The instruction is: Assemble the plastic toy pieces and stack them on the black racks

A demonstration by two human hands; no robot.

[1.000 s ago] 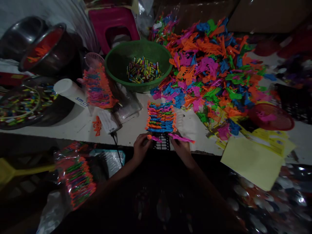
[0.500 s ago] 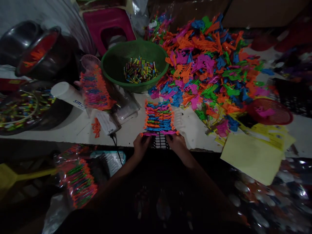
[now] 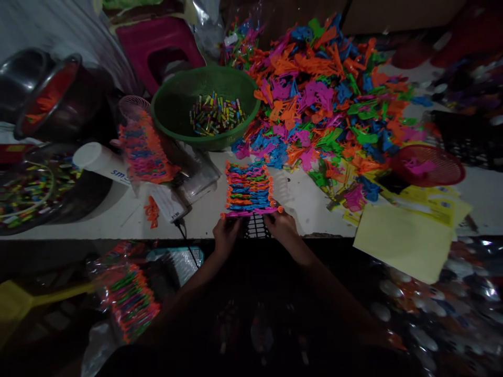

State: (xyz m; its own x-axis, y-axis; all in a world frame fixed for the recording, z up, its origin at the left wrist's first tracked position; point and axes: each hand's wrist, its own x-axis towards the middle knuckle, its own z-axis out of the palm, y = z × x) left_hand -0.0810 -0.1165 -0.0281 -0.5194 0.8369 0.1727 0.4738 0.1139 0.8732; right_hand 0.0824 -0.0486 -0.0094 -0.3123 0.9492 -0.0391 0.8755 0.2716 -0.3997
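Rows of orange, blue, green and pink plastic pieces stand stacked at the middle of the table's front edge, over a black grid rack. Along the front runs a row of magenta pieces with round orange ends. My left hand pinches its left end. At the right end, my right hand grips it the same way. Both hands have curled fingers, partly hidden under the row. Dim light blurs the exact shape of the pieces.
A big heap of loose plastic pieces covers the back right. A green basket holds small striped tubes. Nearby are a red sieve, a pale yellow sheet, a white cylinder and a bagged bundle.
The view has shifted slightly, moving most things on the table a little left. The front magenta row now sits closer against the stack. Both hands keep their hold.
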